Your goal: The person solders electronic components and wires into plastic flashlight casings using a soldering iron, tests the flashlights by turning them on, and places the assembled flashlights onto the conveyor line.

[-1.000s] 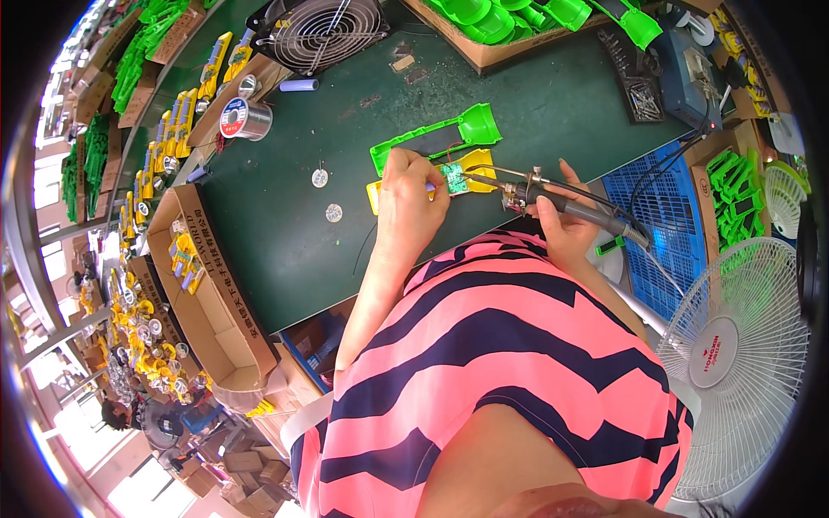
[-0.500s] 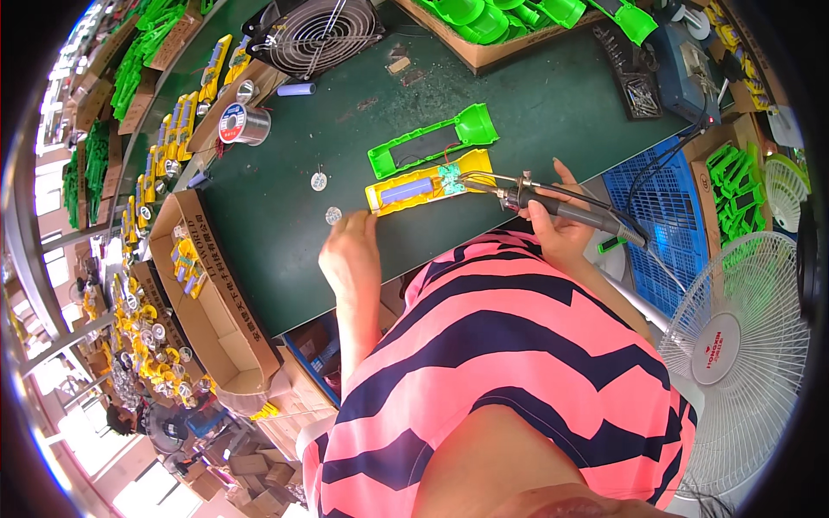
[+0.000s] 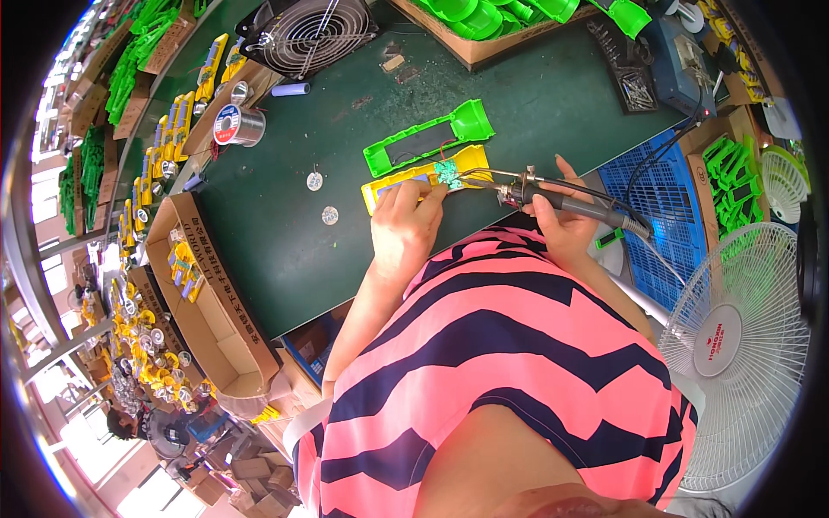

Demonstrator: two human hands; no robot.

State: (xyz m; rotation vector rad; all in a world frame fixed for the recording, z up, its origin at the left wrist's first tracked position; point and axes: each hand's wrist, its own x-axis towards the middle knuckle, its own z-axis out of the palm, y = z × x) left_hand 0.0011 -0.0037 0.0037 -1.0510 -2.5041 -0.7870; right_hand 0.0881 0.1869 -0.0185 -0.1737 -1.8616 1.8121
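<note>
Two hands at work over a dark green desk (image 3: pixel 527 99), surface scuffed and spotted toward far side.

L hand (image 3: pixel 404 229): fingers bent together over near edge of yellow shell (image 3: pixel 473 161), just L of green circuit board (image 3: pixel 448 173); can't tell if they pinch anything. R hand (image 3: pixel 563 231): fingers wrapped round dark handle of soldering tool (image 3: pixel 580 207), tip end pointing L, close to bd.

Pos.: bd sits in yellow shell, near mid-desk toward person's side; green shell (image 3: pixel 471 123) lies just beyond, approx. parallel, thin red wire between.

Desk, L side: 2 small round discs, upper (image 3: pixel 314 181) & lower (image 3: pixel 330 216), apart; wire spool (image 3: pixel 239 126); purple cyl. cell (image 3: pixel 290 89); black grilled fan (image 3: pixel 311 36) at far edge. Far side: carton (image 3: pixel 473 53) w/ green parts. Far R: black tray (image 3: pixel 617 65) w/ metal screws, next to blue-grey box (image 3: pixel 676 73).

Room: open carton (image 3: pixel 220 332) w/ few yellow pcs at desk's L edge; more boxes lower L, bright windows (image 3: pixel 155 496). R of desk: blue plastic crate (image 3: pixel 643 186), white standing fan (image 3: pixel 734 345) nearer person.
</note>
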